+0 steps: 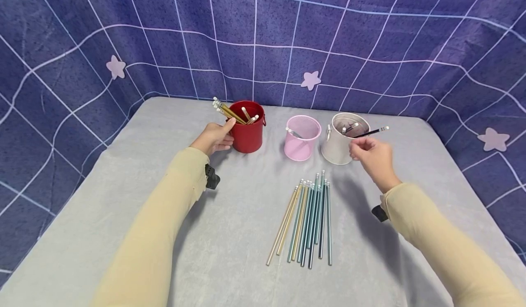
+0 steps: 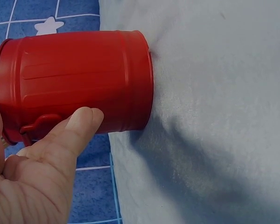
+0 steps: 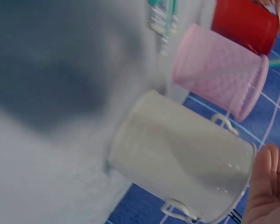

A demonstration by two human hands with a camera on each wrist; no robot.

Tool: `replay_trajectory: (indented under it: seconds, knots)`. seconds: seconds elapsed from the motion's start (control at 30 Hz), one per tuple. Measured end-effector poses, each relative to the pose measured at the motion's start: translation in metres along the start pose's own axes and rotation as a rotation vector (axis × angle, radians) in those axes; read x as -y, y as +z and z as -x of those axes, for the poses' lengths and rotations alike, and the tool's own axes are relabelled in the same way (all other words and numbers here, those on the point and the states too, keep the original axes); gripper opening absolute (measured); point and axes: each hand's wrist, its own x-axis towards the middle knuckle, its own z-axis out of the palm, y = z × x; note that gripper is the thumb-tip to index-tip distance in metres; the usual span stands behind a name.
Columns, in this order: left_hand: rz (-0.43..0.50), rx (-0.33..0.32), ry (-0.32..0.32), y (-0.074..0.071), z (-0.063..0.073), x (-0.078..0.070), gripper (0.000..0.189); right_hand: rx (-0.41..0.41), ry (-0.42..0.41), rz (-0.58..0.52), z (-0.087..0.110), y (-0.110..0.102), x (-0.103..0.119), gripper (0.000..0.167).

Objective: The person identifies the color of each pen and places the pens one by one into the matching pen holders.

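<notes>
My left hand (image 1: 214,138) grips the side of a red bucket (image 1: 248,138), thumb up by the rim and fingers against its wall (image 2: 84,79). Gold pencils (image 1: 230,111) lean out over that rim, and several more eraser ends show inside. At the rim of a beige bucket (image 1: 336,149) is my right hand (image 1: 375,161), its fingers relaxed just below a black pencil (image 1: 376,132). That pencil leans out of the beige bucket to the right, with other dark pencils inside. In the right wrist view, the fingers stand beside the beige bucket's rim (image 3: 186,158).
Between the two buckets stands a pink mesh cup (image 1: 302,147) with a pencil in it. Gold, teal and dark blue pencils (image 1: 310,224) lie in a loose bundle on the grey cloth (image 1: 230,252). A blue gridded curtain (image 1: 267,33) with stars hangs behind.
</notes>
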Motion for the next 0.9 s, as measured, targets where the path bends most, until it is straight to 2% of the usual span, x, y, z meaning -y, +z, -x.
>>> replay_trajectory:
  seconds: [0.1,0.2,0.3,0.4,0.47,0.57,0.7,0.9]
  knots:
    - [-0.007,-0.003,0.003,0.001,0.000,0.000,0.069,0.119,0.039,0.061,0.008,0.001,-0.007,0.018]
    - [-0.008,-0.002,0.004,0.001,0.000,0.000,0.069,0.275,0.072,0.220,0.016,0.002,-0.013,0.018]
    - [-0.007,0.004,0.004,0.000,0.001,0.000,0.069,0.467,0.067,0.359,0.022,0.008,-0.019,0.016]
    - [-0.002,0.009,0.001,0.000,0.001,-0.001,0.069,0.627,0.088,0.399,0.029,0.016,-0.023,0.014]
    - [-0.002,0.016,-0.003,0.000,0.001,-0.001,0.068,0.695,0.121,0.406,0.033,0.021,-0.024,0.015]
    - [-0.004,0.023,-0.005,-0.001,0.000,0.000,0.068,0.746,0.182,0.432,0.037,0.027,-0.023,0.016]
    - [-0.007,0.023,-0.006,-0.003,0.000,0.000,0.068,0.761,0.225,0.483,0.037,0.032,-0.020,0.019]
    - [-0.017,0.021,-0.004,-0.001,-0.002,0.000,0.068,0.781,0.225,0.548,0.034,0.038,-0.017,0.027]
